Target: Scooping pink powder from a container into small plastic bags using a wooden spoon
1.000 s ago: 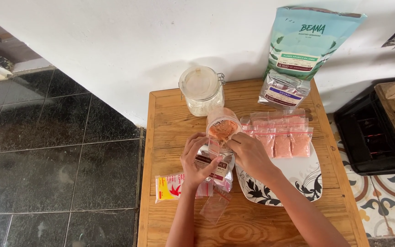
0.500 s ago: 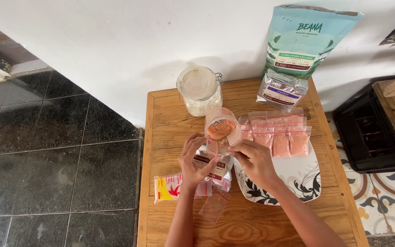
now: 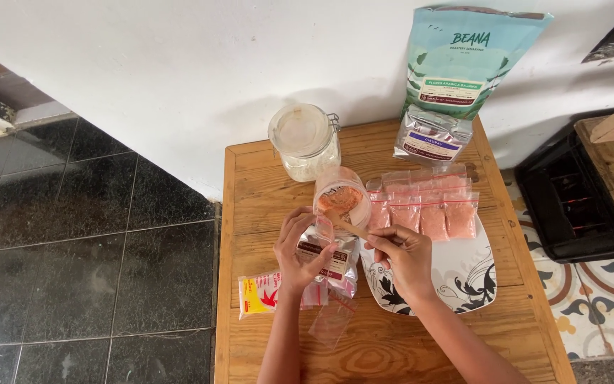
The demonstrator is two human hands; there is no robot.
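While left hand (image 3: 300,252) fingers pinch small pouch (image 3: 330,257), right hand (image 3: 405,259) fingers pinch wooden spoon (image 3: 346,225) over plate (image 3: 472,274) rim.

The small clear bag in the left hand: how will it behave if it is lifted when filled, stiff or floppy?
The small clear bag looks like thin film, so probably floppy and light. The left hand pinches its mouth, so it may sag without support. The filled pink bags on the plate lie flat and soft, suggesting the same.
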